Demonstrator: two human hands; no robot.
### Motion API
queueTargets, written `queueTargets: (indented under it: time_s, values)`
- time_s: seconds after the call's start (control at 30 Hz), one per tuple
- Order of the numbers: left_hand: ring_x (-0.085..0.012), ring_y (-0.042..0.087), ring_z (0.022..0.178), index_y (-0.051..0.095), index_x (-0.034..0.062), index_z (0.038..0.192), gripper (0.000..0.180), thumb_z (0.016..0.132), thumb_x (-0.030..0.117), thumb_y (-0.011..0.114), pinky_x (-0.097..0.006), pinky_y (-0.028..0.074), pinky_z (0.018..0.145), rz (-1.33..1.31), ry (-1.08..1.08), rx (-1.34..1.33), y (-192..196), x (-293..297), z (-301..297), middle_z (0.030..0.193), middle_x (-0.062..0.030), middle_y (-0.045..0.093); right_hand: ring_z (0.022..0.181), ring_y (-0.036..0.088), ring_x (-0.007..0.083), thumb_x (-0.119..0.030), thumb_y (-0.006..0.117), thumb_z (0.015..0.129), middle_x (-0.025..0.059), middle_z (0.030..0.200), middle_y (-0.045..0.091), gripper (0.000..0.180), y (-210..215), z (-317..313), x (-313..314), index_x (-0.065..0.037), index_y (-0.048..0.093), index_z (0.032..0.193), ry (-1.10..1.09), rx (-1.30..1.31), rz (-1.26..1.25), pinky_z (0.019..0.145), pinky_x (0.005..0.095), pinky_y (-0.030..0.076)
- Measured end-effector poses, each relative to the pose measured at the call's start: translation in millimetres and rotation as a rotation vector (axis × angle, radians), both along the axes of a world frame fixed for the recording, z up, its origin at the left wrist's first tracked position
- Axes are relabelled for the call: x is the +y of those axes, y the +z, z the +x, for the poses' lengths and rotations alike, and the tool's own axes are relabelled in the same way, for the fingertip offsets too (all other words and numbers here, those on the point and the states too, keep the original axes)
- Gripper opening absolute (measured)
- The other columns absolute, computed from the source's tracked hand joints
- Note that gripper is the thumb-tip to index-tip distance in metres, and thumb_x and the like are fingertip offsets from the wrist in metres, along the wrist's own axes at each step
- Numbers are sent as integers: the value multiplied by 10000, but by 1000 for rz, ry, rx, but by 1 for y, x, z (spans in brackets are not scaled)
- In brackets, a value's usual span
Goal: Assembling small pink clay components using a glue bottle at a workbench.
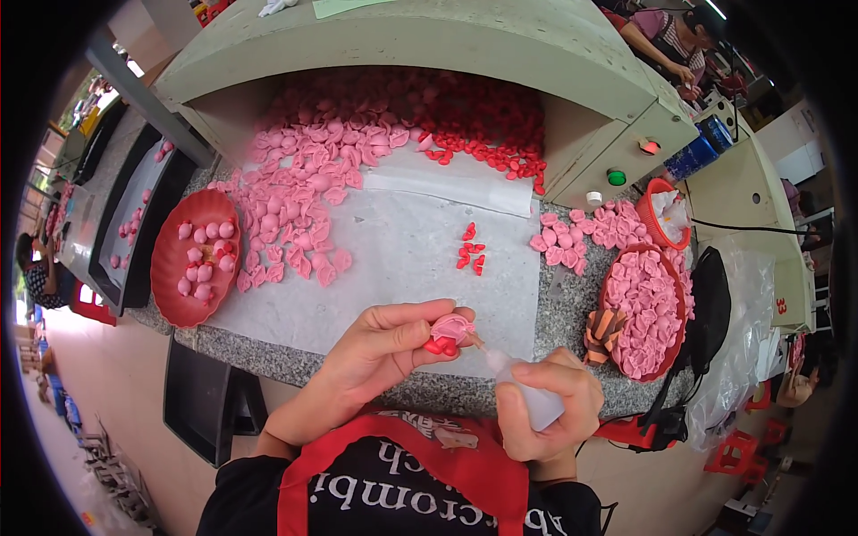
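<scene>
My left hand (380,344) pinches a small pink shell-shaped piece (453,326) between thumb and fingers. A glossy red piece (441,346) sits against its lower edge. Wrapped in my right hand (567,397) is a white squeeze bottle (536,400), tilted toward the left hand. Its thin nozzle reaches the right side of the pink piece; whether anything comes out is too small to tell. Beyond my hands, several loose red pieces (471,253) lie on white paper (393,268).
Heaped pink pieces (295,214) and red pieces (492,134) fill a pale metal housing (384,45). A red scalloped tray (170,295) of pink-and-red pieces stands left. A basket of pink pieces (642,313), an orange cup (661,188) and a blue can (702,147) stand right. A co-worker sits far right.
</scene>
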State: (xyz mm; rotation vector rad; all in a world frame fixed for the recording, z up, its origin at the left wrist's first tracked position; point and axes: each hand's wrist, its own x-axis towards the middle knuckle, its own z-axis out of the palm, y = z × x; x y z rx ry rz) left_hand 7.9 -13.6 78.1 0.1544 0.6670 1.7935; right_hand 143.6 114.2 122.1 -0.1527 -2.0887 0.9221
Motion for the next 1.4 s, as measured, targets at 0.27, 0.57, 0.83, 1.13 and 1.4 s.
queueTargets:
  time_s: [0.27, 0.57, 0.83, 1.13, 1.4]
  values:
    - [-329, 518, 1044, 521, 0, 1130, 337, 814, 108, 562, -393, 457, 876, 12, 15, -8, -1, -1, -1, 1177, -230, 477, 446, 476, 172, -2, 590, 593, 60, 614, 546, 196, -1, 3, 1, -16, 516, 775, -18, -21, -8, 435, 264, 375]
    - [-321, 512, 1057, 519, 3, 1133, 341, 809, 99, 566, -401, 453, 881, 25, 31, -12, -3, -5, -2, 1182, -227, 475, 451, 482, 174, 1, 607, 597, 68, 632, 564, 204, -1, 3, 0, -15, 519, 780, -16, -15, 11, 437, 264, 377]
    - [-333, 503, 1064, 527, 18, 1128, 332, 807, 91, 566, -403, 451, 885, 15, 21, -3, -3, -4, -1, 1192, -226, 467, 433, 465, 161, 15, 598, 591, 59, 624, 564, 214, 3, 0, -1, -27, 519, 785, 10, -15, 5, 423, 252, 366]
    - [-352, 502, 1060, 536, 21, 1118, 315, 809, 78, 559, -406, 457, 878, 30, 62, -29, -4, -5, -2, 1189, -227, 469, 438, 466, 168, 14, 600, 592, 65, 601, 547, 199, 0, 0, 0, -22, 522, 772, -12, -11, 1, 427, 257, 364]
    - [-365, 498, 1060, 523, 16, 1130, 328, 810, 81, 555, -417, 455, 878, 41, 59, -74, -6, -5, -3, 1199, -228, 458, 402, 451, 158, 22, 654, 603, 56, 592, 553, 231, 0, -2, 4, -23, 543, 802, 1, 25, 38, 390, 242, 353]
